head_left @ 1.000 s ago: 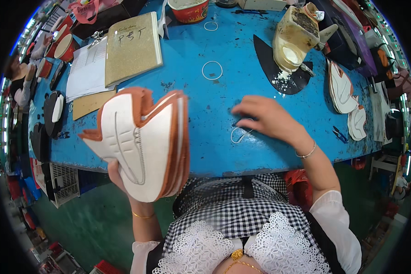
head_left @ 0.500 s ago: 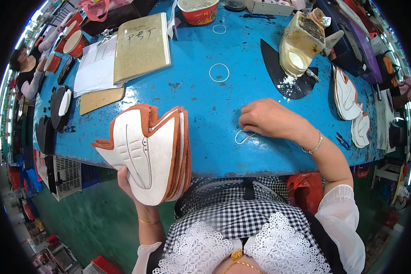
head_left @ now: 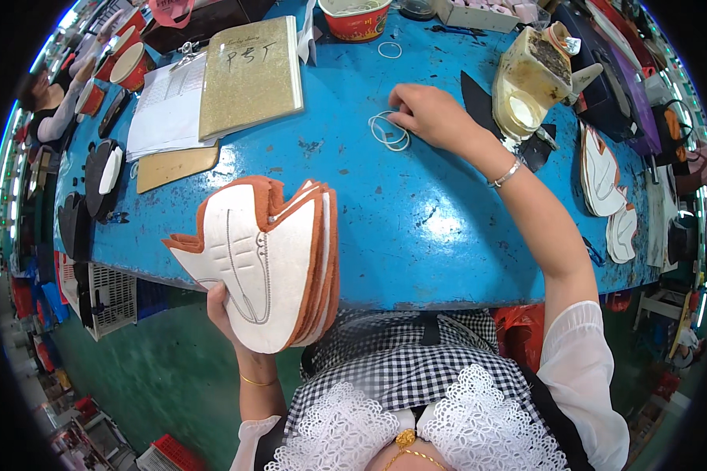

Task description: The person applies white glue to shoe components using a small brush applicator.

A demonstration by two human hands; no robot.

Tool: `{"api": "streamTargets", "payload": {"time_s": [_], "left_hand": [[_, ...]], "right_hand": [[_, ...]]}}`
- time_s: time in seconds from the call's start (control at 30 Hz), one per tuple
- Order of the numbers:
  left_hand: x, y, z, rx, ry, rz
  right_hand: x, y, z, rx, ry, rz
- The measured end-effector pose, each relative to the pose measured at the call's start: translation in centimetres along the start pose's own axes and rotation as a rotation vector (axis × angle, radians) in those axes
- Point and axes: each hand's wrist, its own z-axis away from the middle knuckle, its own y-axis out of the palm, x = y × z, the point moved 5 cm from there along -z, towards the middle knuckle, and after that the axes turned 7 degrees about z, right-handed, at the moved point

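Stack of white-and-tan shoe upper pieces (head_left: pixel 263 263) gripped upright in left hand (head_left: pixel 224 310), off the near edge of the blue table (head_left: pixel 385 228), long axis running near-to-far. Right hand (head_left: pixel 428 116) reaches across the table, fingertips pinched on white rubber bands (head_left: pixel 389 129) lying flat just left of it. Bands lie well beyond and right of the stack; right hand is the nearer one. Glue jug (head_left: pixel 530 78) stands right of that hand.
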Motion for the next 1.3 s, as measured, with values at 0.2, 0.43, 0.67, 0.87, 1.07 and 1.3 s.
{"api": "streamTargets", "payload": {"time_s": [0.2,0.43,0.67,0.87,1.07,1.3], "left_hand": [[0.5,0.3,0.3,0.072,-0.05,-0.018],[0.7,0.2,0.8,0.075,-0.056,-0.123],[6.9,6.3,0.8,0.252,-0.273,-0.127],[10.1,7.9,-0.6,0.528,-0.221,-0.232],[12.2,11.4,0.2,0.859,0.067,-0.823],[11.9,13.9,1.7,0.606,0.04,-0.7]], "right_hand": [[-2.4,0.3,-2.1,0.032,0.008,0.068],[3.7,-1.0,8.5,0.546,0.205,-0.818],[10.3,-1.2,18.2,0.156,0.386,-1.498],[6.8,-2.2,23.4,-0.256,0.475,-1.217],[5.5,-2.0,26.3,-0.328,0.144,-0.73],[5.4,-3.9,27.1,-0.377,0.443,-1.082]]}}
